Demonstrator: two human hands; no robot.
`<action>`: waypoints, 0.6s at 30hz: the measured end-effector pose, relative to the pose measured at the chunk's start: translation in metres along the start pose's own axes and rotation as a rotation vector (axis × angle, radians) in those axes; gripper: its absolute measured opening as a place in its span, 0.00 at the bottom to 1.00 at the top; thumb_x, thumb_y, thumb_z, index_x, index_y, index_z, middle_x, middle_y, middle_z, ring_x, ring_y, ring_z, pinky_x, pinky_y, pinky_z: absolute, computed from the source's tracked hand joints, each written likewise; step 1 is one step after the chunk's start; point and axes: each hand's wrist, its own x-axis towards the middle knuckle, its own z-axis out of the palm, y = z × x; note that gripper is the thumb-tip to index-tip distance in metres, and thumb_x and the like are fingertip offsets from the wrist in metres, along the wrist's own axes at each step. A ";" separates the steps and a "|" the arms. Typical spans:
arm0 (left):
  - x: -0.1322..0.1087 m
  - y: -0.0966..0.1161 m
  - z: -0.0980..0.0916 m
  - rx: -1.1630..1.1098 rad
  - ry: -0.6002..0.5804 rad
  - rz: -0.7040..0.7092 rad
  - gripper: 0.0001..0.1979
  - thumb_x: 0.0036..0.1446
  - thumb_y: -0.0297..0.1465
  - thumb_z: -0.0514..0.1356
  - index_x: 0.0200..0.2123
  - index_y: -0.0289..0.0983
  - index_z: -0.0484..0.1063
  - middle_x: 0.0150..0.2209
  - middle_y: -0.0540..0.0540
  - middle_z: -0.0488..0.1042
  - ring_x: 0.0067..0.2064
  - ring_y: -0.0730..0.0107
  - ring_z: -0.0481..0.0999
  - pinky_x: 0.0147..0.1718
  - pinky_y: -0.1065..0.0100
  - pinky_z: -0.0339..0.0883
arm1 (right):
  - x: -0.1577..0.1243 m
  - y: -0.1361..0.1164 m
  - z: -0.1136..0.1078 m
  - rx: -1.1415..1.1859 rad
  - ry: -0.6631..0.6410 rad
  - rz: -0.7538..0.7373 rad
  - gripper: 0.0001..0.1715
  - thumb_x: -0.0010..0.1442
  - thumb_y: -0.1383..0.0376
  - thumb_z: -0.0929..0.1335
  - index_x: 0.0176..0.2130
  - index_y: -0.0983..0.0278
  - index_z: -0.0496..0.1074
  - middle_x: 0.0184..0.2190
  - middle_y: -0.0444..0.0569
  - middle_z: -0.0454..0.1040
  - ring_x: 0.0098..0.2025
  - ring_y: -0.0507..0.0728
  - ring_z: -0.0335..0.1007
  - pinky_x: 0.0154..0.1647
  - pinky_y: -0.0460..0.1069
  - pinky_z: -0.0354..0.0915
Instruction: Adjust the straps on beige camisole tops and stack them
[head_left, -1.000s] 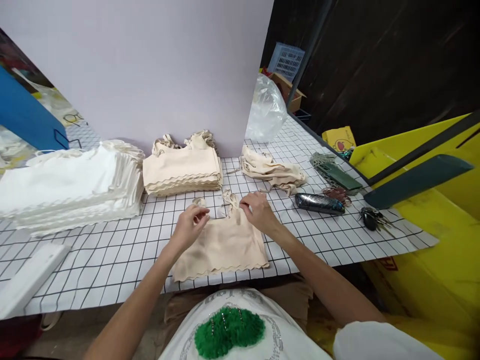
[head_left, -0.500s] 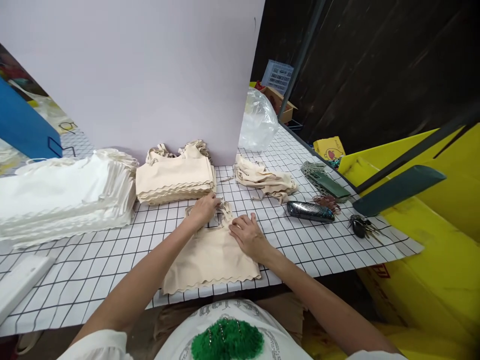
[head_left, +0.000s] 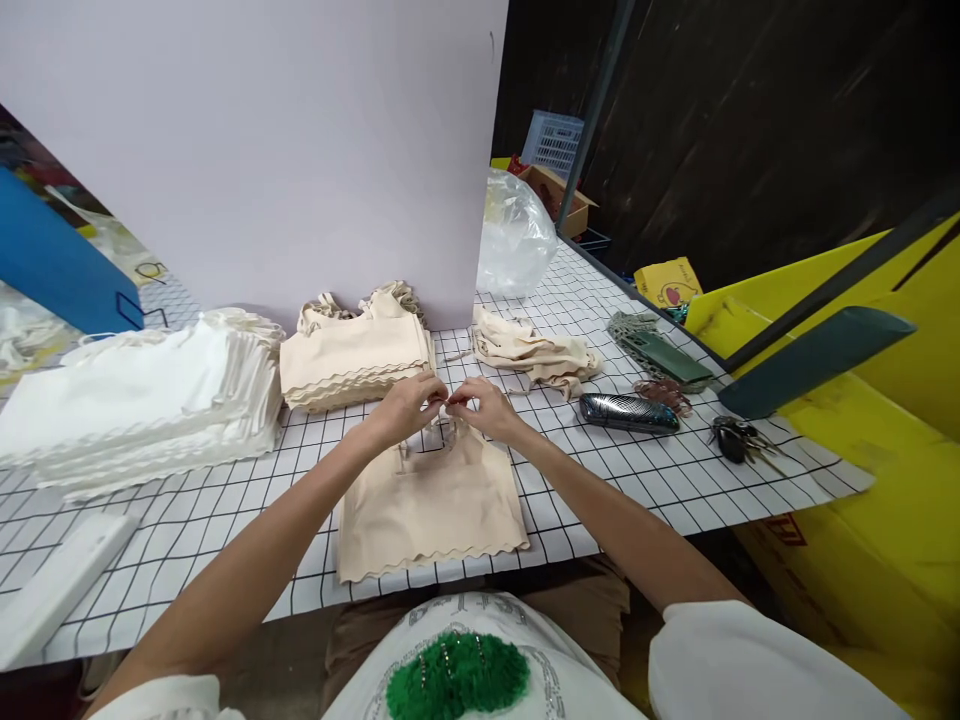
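A beige camisole (head_left: 435, 505) lies flat in front of me, its wavy hem towards me and its straps at the far end. Above those straps my left hand (head_left: 411, 405) and my right hand (head_left: 487, 410) meet fingertip to fingertip, both closed in a pinch. Thin strap fabric runs up from the camisole to the fingers; the exact bit held is mostly hidden. Just beyond my left hand is a stack of folded beige camisoles (head_left: 356, 355). Loose beige garments (head_left: 529, 350) lie crumpled beyond my right hand.
White garments (head_left: 165, 390) are piled on the left of the checked tablecloth (head_left: 300, 520). A long white box-like object (head_left: 71, 580) lies nearer. To the right are a dark patterned case (head_left: 628, 413), keys (head_left: 739, 440) and a green pouch (head_left: 667, 358). A pale panel (head_left: 322, 150) stands behind.
My right hand has lifted off the camisole's upper edge and moved up and left to meet my left hand. Both hands now pinch at the straps. The view has shifted slightly.
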 end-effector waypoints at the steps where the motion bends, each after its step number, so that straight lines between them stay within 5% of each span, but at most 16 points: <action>1: -0.001 0.001 0.000 -0.020 0.009 -0.005 0.06 0.60 0.23 0.56 0.36 0.36 0.74 0.33 0.46 0.74 0.34 0.68 0.72 0.33 0.70 0.64 | 0.002 -0.002 0.001 0.021 -0.002 -0.008 0.02 0.58 0.69 0.73 0.32 0.63 0.77 0.29 0.44 0.72 0.36 0.54 0.67 0.47 0.53 0.61; 5: -0.004 0.007 -0.001 -0.057 0.035 -0.045 0.06 0.58 0.23 0.58 0.34 0.36 0.74 0.32 0.46 0.74 0.33 0.69 0.72 0.33 0.70 0.64 | -0.001 -0.006 0.005 0.094 -0.002 -0.043 0.01 0.58 0.68 0.73 0.34 0.62 0.77 0.28 0.44 0.71 0.35 0.54 0.65 0.42 0.51 0.61; 9: -0.010 0.022 -0.007 -0.212 0.028 -0.229 0.01 0.55 0.26 0.62 0.31 0.36 0.74 0.29 0.48 0.76 0.30 0.71 0.72 0.31 0.70 0.63 | -0.006 -0.003 0.009 0.018 0.100 -0.090 0.08 0.58 0.73 0.70 0.30 0.62 0.78 0.25 0.45 0.71 0.35 0.56 0.63 0.40 0.51 0.60; 13: -0.023 0.035 -0.010 -0.692 -0.034 -0.562 0.13 0.56 0.39 0.66 0.37 0.36 0.74 0.31 0.44 0.80 0.29 0.69 0.75 0.30 0.69 0.66 | -0.012 0.002 0.008 -0.030 0.234 -0.162 0.12 0.59 0.73 0.68 0.34 0.60 0.81 0.27 0.47 0.71 0.36 0.57 0.62 0.39 0.52 0.62; 18: -0.027 0.038 0.004 -1.314 -0.127 -0.892 0.24 0.55 0.49 0.68 0.41 0.33 0.75 0.34 0.39 0.81 0.32 0.65 0.80 0.35 0.64 0.73 | -0.018 0.000 0.010 0.015 0.245 -0.233 0.16 0.61 0.73 0.67 0.39 0.59 0.83 0.27 0.47 0.69 0.36 0.57 0.63 0.39 0.52 0.64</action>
